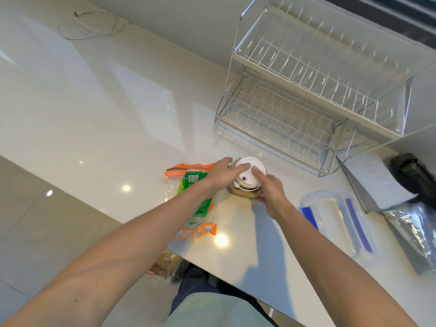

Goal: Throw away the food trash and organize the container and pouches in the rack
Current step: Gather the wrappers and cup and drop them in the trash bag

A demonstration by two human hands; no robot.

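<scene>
Fingers (243,166) of both hands press the cup lid (250,172)

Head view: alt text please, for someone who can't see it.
Both hands, left hand and right hand, grip a white-lidded cup on a white counter. Green and orange pouches lie left, a clear container right, an empty wire rack behind.

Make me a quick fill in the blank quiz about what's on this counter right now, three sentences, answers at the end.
1. Both hands are on the paper cup, whose lid is ____ in colour.
2. The two-tier dish rack holds ____ items.
3. The clear container with blue clips lies to the ____ of the right hand.

Missing words: white; no; right
</scene>
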